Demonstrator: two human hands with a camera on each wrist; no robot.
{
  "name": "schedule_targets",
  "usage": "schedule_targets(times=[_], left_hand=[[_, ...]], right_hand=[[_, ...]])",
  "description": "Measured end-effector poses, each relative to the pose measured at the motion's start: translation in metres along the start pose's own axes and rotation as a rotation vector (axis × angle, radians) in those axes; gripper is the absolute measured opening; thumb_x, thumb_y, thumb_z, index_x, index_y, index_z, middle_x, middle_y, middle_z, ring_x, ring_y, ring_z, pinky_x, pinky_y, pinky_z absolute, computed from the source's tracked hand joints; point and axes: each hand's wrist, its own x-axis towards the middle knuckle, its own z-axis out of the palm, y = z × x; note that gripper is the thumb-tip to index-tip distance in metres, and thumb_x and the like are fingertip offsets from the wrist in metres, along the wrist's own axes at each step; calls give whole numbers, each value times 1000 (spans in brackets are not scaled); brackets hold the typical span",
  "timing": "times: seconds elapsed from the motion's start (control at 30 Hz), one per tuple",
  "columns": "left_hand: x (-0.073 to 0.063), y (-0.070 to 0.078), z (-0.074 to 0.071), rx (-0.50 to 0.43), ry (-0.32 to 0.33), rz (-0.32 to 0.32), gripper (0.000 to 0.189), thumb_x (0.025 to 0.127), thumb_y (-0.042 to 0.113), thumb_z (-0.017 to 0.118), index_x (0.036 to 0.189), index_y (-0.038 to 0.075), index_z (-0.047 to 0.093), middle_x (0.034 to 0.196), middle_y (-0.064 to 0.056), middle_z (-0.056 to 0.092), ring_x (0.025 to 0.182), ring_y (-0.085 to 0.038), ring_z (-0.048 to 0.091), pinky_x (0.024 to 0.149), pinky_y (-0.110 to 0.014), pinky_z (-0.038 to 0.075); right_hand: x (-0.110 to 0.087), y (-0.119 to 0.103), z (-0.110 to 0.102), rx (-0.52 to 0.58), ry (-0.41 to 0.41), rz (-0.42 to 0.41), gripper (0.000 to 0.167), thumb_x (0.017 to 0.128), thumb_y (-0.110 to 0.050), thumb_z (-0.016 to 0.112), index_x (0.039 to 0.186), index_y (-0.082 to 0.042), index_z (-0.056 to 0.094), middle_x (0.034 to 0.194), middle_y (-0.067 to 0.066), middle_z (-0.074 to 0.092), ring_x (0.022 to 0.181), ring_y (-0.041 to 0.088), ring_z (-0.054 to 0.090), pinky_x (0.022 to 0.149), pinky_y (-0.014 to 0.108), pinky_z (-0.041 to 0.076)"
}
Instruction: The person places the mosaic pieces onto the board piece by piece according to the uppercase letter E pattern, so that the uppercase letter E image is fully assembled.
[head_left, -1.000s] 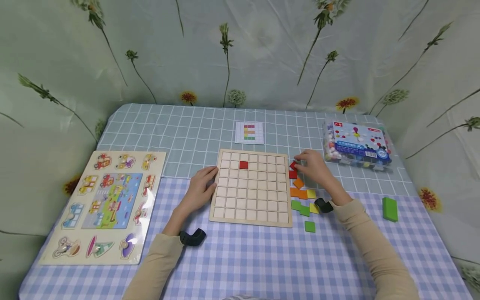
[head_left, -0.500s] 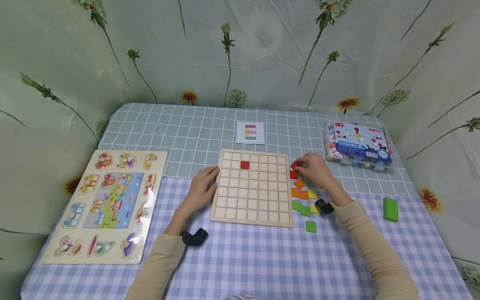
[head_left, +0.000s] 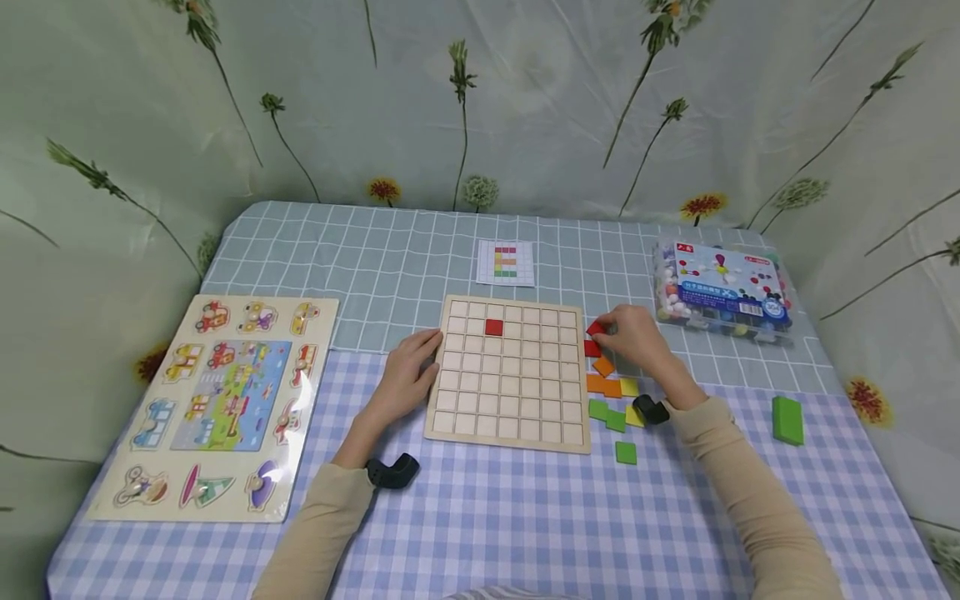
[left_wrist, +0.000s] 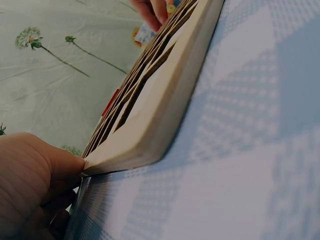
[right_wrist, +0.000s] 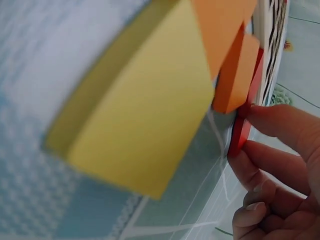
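A square wooden grid board (head_left: 512, 384) lies mid-table with one red tile (head_left: 493, 327) in a cell of its second row. The left hand (head_left: 405, 377) rests against the board's left edge, its thumb (left_wrist: 67, 162) touching the side in the left wrist view. Just beyond the right edge, the right hand (head_left: 633, 335) pinches another red tile (right_wrist: 240, 135) between thumb and fingers. A third red tile (head_left: 592, 348) lies beside that one. Below are orange tiles (head_left: 603, 367), yellow tiles (head_left: 628, 387) and green tiles (head_left: 615, 420).
Behind the board lies a pattern card (head_left: 506, 263) with coloured squares. A wooden picture puzzle (head_left: 303, 450) lies at the left. At the back right stands a clear plastic box (head_left: 723, 290) of coloured pieces. A green block (head_left: 787, 420) sits at the right.
The head view has shifted slightly. The red tile at the right hand has tilted within the fingers, close to the same spot. The left hand has stayed at the board's edge.
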Motion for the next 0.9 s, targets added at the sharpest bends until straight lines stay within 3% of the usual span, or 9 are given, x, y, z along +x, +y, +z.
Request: schedule_targets(times=[0.2,0.37,0.7,0.9], left_hand=[[1,0,0,2,3,3,47,85,3,57,131,-7,50,135,-23,52,126,-40,46,101,-58,35],[0,0,-1,2,3,1,47,86,4,56,131,-7,50,135,-22,52,126,-40,46,101,-57,35],[-1,1,-1,-3,-9,-17,47,87,5,56,132,-6,49,136,-22,51,127,-40,45,101,-58,35],[0,1,-1,-2,-5,-10,47,86,4,56,132,-6,50,135,-22,52,127,-40,46,101,-57,35]], right_hand=[[0,-2,-4,0,7,-2,31,81,-12,68,103,9,69,94,24,69,79,29,59,77,43,50],[1,-9,-7,-22,25,-55,28,82,-14,68,101,6,70,93,21,70,83,31,60,81,45,49],[9,-41,-4,-23,34,-147,31,82,-15,69,106,5,69,96,20,70,92,35,60,83,45,49],[18,-61,6,-2,1,-209,25,81,-13,69,99,4,72,94,18,70,89,31,62,79,41,51]])
